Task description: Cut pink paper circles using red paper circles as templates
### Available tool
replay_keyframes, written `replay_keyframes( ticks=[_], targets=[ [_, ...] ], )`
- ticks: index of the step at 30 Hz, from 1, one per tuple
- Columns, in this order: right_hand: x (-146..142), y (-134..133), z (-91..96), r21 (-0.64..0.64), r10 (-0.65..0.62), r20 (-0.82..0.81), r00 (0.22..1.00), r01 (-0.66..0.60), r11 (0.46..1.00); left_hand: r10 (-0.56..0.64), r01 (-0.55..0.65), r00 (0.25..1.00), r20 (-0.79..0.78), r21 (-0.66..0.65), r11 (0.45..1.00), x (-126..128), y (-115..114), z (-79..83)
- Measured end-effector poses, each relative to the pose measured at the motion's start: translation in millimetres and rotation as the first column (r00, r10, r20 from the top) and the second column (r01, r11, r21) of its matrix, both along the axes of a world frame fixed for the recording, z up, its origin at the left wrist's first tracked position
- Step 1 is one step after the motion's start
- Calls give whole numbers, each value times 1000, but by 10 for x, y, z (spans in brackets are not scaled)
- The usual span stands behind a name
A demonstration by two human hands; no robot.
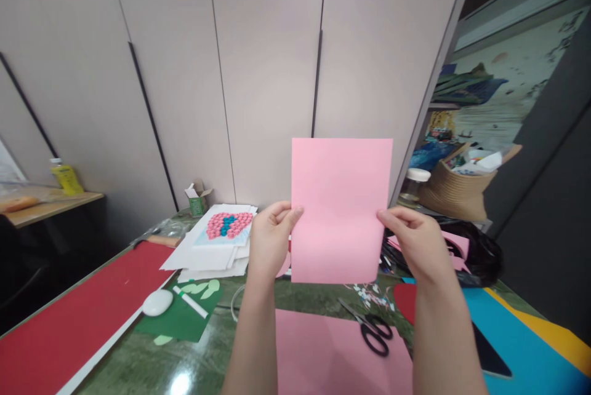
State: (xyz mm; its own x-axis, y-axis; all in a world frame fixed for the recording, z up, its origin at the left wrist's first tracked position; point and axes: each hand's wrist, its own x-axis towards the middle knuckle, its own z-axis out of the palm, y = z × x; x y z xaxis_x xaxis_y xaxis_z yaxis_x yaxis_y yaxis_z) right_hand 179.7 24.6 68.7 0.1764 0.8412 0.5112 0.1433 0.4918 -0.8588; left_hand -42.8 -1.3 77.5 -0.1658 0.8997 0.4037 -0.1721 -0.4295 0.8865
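Observation:
A blank sheet of pink paper (341,198) is held upright above the table between both hands. My left hand (272,235) pinches its left edge, thumb in front and fingers behind. On the opposite edge, my right hand (410,235) grips the sheet the same way. Below it, a larger pink sheet (318,352) lies flat on the table, with black-handled scissors (372,327) resting on its upper right part. Small paper scraps (372,296) are scattered just beyond the scissors.
Left are red paper (92,315), green paper (180,315), a white mouse (157,302), a white stick-like tube (190,301) and a pink-and-blue craft picture (228,226). Right lie blue paper (517,339), a black bag (484,259) and a woven basket (457,192). Cabinet doors (272,75) stand behind.

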Motion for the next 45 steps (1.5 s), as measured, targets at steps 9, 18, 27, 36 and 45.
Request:
replay_keyframes(
  ticks=[9,18,27,36,45],
  targets=[
    [6,-13,0,5,-71,5,997,71,997,-15,16,999,33,-9,1000,23,-10,25],
    [21,-3,-3,-12,-52,41,998,52,999,-19,19,998,58,1,1000,14,2,5],
    [4,-4,1,-8,0,-36,999,0,1000,-39,37,999,-32,-47,998,33,-18,45],
    [-18,17,-9,37,-146,-190,971,156,987,-56,54,989,-137,-25,998,43,-117,88],
    [5,38,-53,71,-93,-302,949,119,990,-51,50,987,-150,-13,999,42,-125,99]
  ],
)
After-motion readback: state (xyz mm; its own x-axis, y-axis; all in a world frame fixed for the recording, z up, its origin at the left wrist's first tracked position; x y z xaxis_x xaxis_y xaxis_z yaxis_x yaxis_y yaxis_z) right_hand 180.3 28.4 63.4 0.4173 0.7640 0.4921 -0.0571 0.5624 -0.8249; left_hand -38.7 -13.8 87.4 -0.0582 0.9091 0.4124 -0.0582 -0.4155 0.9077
